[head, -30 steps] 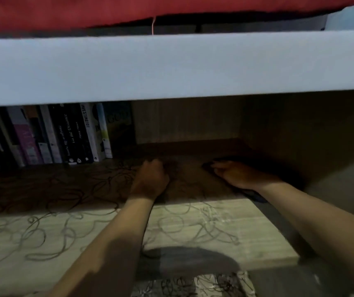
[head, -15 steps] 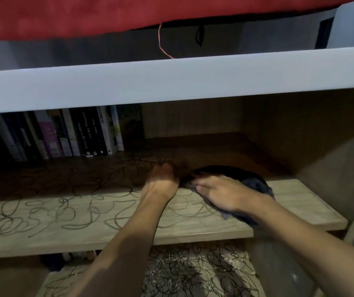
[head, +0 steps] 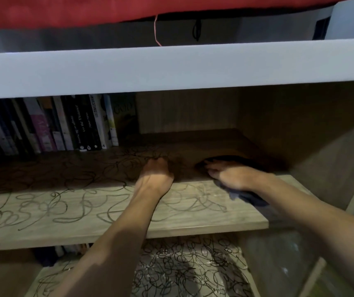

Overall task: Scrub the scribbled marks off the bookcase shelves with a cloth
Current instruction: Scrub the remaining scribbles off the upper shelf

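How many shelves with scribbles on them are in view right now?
2. The middle shelf, where the left hand rests and the right hand presses the dark cloth, and the lower shelf beneath it. Further shelves may be out of view.

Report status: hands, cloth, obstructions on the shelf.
Right hand flat on dark cloth, left hand braced on shelf. Scribbles remain. Books back left, clear of cloth.

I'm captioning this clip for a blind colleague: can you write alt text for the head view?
A person's right hand presses a dark cloth onto a scribble-covered wooden shelf, while the left hand rests on the shelf beside it. Books stand at the back left, and a lower shelf is scribbled too.
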